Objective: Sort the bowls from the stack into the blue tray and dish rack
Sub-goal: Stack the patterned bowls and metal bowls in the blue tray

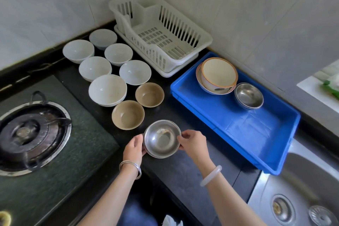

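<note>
Two big receivers wait for me on the dark surface [192, 170]: the white dish rack [165, 24] in the corner, holding nothing, and the blue tray [256, 134] beside it, already carrying a nested pair of patterned bowls [218, 75] and a small steel stack [249, 95] at its far end. Left of the rack sit six white bowls [107, 89] and two tan bowls [127, 114], all upright. Nearest me is the steel bowl stack [161, 138]: it looks like at least two nested. My left hand [134, 147] and right hand [192, 143] pinch its rim from opposite sides, each grip clamped on metal. I think the risk is slippage: smooth steel may stick together, so lifting the top bowl could drag the lower one up, then drop it clattering near the surface's front edge.
</note>
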`<state>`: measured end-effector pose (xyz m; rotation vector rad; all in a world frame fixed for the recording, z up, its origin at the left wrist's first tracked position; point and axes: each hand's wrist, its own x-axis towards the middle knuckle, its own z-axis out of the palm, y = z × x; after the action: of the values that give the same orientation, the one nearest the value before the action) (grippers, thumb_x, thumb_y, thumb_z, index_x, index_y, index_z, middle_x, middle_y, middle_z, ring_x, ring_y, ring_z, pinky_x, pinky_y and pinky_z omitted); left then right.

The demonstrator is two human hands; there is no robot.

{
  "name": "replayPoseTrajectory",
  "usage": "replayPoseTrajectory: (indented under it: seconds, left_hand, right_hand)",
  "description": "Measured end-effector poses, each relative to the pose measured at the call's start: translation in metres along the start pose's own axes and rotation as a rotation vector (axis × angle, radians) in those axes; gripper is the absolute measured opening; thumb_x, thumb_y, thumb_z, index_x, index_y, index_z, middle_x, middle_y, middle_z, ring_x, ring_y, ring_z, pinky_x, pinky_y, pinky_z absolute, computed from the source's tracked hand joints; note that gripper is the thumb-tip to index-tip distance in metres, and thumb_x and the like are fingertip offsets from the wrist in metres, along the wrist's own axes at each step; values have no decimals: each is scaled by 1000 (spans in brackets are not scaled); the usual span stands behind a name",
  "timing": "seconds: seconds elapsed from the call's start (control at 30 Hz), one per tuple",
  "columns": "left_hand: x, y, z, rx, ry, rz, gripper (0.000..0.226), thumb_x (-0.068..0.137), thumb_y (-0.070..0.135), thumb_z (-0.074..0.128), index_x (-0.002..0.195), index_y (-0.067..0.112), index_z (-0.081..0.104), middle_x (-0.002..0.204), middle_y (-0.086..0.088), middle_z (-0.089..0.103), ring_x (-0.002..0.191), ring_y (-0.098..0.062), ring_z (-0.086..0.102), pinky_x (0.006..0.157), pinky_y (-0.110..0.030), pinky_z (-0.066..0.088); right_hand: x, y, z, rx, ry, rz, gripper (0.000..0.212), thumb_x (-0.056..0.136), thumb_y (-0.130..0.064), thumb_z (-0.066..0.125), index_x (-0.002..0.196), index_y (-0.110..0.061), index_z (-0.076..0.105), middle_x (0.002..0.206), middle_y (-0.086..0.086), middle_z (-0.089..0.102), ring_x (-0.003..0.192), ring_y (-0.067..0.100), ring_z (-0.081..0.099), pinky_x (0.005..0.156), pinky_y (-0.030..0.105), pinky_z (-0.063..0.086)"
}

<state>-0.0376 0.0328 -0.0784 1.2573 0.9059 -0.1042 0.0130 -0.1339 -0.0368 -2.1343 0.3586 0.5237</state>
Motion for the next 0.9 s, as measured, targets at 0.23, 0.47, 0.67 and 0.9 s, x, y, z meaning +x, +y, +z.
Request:
replayPoseTrajectory:
  seconds: [0.23, 0.47, 0.67, 0.9]
  left_hand:
    - [5, -4, -5, 107, -58, 1, 19, 90, 8, 55, 107, 12, 62, 101, -7, 64, 91, -18, 61, 83, -32, 51]
    - [10, 0, -5, 139, -92, -67, 26, 89, 5, 53, 114, 12, 61, 103, -11, 64, 92, -21, 62, 76, -29, 53]
    - [12, 25, 16, 191, -147, -31, 32, 89, 9, 52, 121, 14, 57, 108, -8, 64, 94, -17, 63, 72, -25, 54]
    - [9, 80, 105, 275, -347, 125, 14, 87, 11, 55, 96, 21, 60, 93, -6, 68, 84, -14, 65, 65, -21, 54]
  right_hand:
    - [6, 11, 10, -63, 14, 16, 5, 84, -15, 63, 82, -20, 63, 79, 2, 69, 62, 14, 69, 56, 19, 54]
    - [15, 18, 14, 114, -151, 131, 29, 91, -17, 58, 120, -18, 60, 94, -3, 65, 78, 15, 69, 57, 21, 58]
    - [16, 17, -7, 311, -103, 148, 25, 89, -15, 63, 114, -18, 65, 85, -3, 71, 69, 9, 72, 54, 17, 55]
    - [32, 9, -88, 612, 78, 92, 19, 87, -12, 62, 105, -16, 70, 82, 4, 74, 74, 17, 73, 67, 28, 60]
